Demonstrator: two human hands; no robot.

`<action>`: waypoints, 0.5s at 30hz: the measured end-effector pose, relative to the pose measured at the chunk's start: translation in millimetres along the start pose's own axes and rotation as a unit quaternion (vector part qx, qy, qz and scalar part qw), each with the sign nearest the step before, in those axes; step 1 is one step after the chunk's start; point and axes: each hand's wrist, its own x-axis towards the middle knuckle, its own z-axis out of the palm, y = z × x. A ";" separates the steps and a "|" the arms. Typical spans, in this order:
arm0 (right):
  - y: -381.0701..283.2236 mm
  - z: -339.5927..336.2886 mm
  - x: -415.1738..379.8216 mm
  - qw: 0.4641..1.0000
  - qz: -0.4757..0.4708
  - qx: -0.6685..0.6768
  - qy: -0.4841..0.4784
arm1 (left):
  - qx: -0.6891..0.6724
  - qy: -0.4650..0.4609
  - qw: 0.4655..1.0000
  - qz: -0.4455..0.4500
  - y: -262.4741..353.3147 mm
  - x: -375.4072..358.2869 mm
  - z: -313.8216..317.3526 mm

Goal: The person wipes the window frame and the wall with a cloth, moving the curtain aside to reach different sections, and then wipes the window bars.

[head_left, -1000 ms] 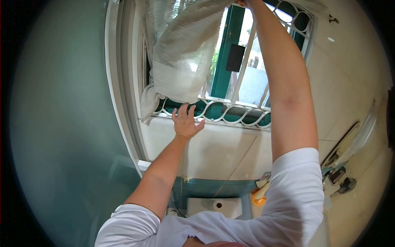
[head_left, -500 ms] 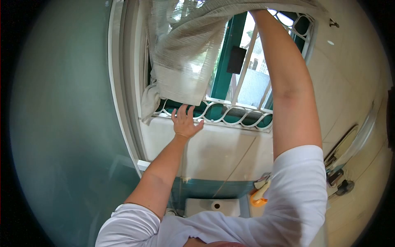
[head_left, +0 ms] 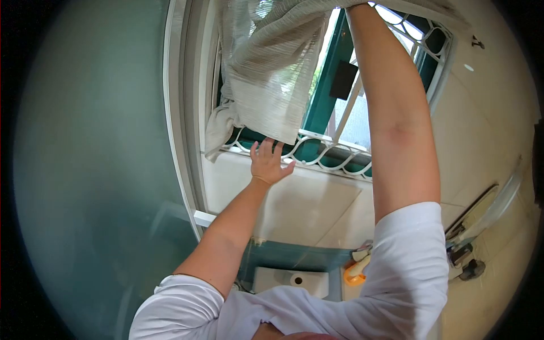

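A sheer beige curtain hangs over the left part of a window, its upper fabric drawn across to the right. My left hand, fingers spread, rests against the bottom of the white window grille, its fingertips at the curtain's lower hem. High up, my right forearm reaches to the gathered fabric at the top edge of the view. The right hand itself is hidden there by the cloth and the frame edge, so its grip does not show. Behind the grille stands a green window frame with a dark rectangular piece on it.
A frosted glass panel with a pale metal frame fills the left side. Below are a white toilet tank and an orange item. On the right, tiled wall holds a mirror and a small hook.
The view has shifted, so the window and curtain sit slightly further right and higher. My left hand stays spread at the grille, and my right arm remains raised.
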 end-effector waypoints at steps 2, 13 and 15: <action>6.9 7.3 -5.5 0.996 -0.014 0.086 0.014 | 0.010 0.008 1.000 0.006 0.1 -1.6 1.5; 29.1 10.1 -40.2 0.964 -0.098 0.232 0.090 | 0.024 -0.019 0.999 -0.032 -1.6 -2.2 1.4; 30.8 -2.3 -50.3 0.960 -0.112 0.231 0.111 | 0.030 -0.039 0.998 -0.038 -2.2 -5.9 5.0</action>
